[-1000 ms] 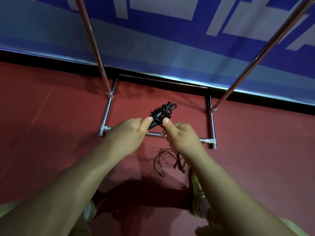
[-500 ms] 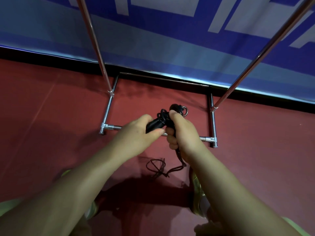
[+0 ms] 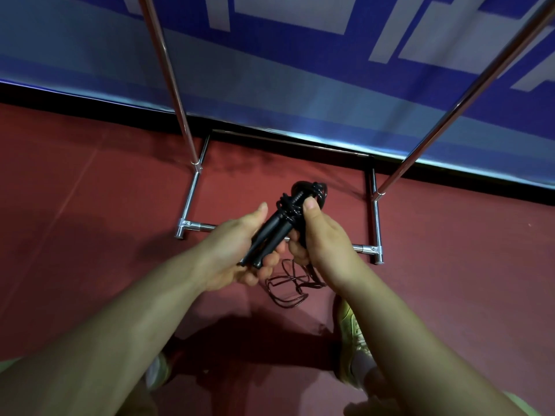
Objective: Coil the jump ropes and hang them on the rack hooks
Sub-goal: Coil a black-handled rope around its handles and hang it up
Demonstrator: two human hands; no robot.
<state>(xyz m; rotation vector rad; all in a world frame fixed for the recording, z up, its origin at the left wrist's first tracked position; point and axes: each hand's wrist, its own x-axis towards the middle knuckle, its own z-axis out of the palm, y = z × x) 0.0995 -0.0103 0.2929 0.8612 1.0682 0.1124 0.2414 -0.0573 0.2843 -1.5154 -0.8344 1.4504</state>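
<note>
Coiling part done: left hand (image 3: 237,250) clasps the paired black handles (image 3: 270,235), right hand (image 3: 321,238) pinches the cord wraps, loose cord (image 3: 288,283) trails near the floor, rack (image 3: 375,217) hanging outstanding.

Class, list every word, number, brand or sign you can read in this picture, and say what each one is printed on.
None can be read.
Banner: large white shapes on blue, cropped by the frame; no legible character.
Jump rope handles, rack base, shoe: no visible print.
</note>
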